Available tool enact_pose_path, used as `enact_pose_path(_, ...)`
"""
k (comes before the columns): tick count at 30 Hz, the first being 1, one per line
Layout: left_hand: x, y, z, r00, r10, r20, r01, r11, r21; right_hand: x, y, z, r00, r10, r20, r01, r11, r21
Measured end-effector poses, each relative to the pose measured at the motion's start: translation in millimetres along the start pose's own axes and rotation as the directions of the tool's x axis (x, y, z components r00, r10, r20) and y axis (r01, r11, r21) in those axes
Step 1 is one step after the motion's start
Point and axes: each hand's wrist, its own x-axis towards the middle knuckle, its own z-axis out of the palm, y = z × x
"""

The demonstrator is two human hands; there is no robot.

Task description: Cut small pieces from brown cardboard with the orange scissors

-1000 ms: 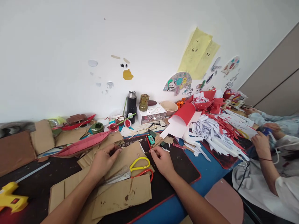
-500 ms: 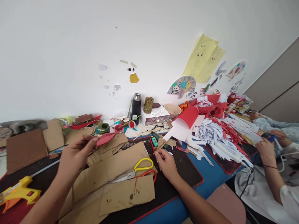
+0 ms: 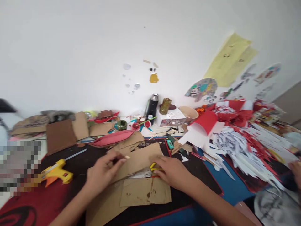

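Observation:
My left hand (image 3: 105, 171) is above the cardboard, thumb and forefinger pinched on a small pale piece (image 3: 127, 157), too small to name for certain. My right hand (image 3: 174, 171) has its fingers closed over the yellow handle of the scissors (image 3: 142, 173). The metal blades point left, between a long cardboard piece (image 3: 141, 155) and a smaller stained cardboard piece (image 3: 145, 192). My fingers cover most of the handles. Behind the cardboard lies a long reddish-pink folded piece (image 3: 115, 138).
A yellow glue gun (image 3: 58, 172) lies on the left. Paint jars (image 3: 121, 125), a black flask (image 3: 152, 105) and a white box (image 3: 170, 117) line the wall. White paper strips (image 3: 232, 147) are heaped at right, near another person's hand (image 3: 295, 171).
My right hand has moved onto the scissors' handles. My left hand has come inward and down, away from the pink piece. The view has turned left.

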Motion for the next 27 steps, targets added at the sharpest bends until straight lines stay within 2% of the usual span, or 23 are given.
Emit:
enact_pose_path(2,-7,-3,15.8,0.991,0.097,0.095,-0.098,0.995,0.012,1,4,-1,0.999,0.013,0.041,-0.011,0.999,-0.045)
enact_pose_path(7,-17,-9,41.6,0.956,0.207,0.207,-0.221,0.974,0.044,9,16,10,0.996,-0.016,0.092,0.025,0.995,-0.101)
enact_pose_path(12,-21,-14,53.3,0.880,0.326,0.347,-0.367,0.928,0.060,12,35,27,0.995,-0.101,-0.004,0.101,0.992,-0.080)
enact_pose_path(16,-21,-18,56.9,0.862,0.336,0.379,-0.395,0.914,0.090,12,52,35,0.965,-0.243,-0.104,0.234,0.968,-0.093)
enact_pose_path(21,-21,-20,58.0,0.860,0.329,0.390,-0.402,0.908,0.119,11,71,37,0.897,-0.398,-0.192,0.351,0.906,-0.237)
enact_pose_path(25,-21,-20,58.8,0.854,0.336,0.398,-0.412,0.903,0.124,9,88,31,0.841,-0.426,-0.333,0.333,0.893,-0.303)
enact_pose_path(27,-21,-21,59.5,0.847,0.341,0.407,-0.421,0.898,0.124,8,97,22,0.861,-0.406,-0.305,0.322,0.901,-0.290)
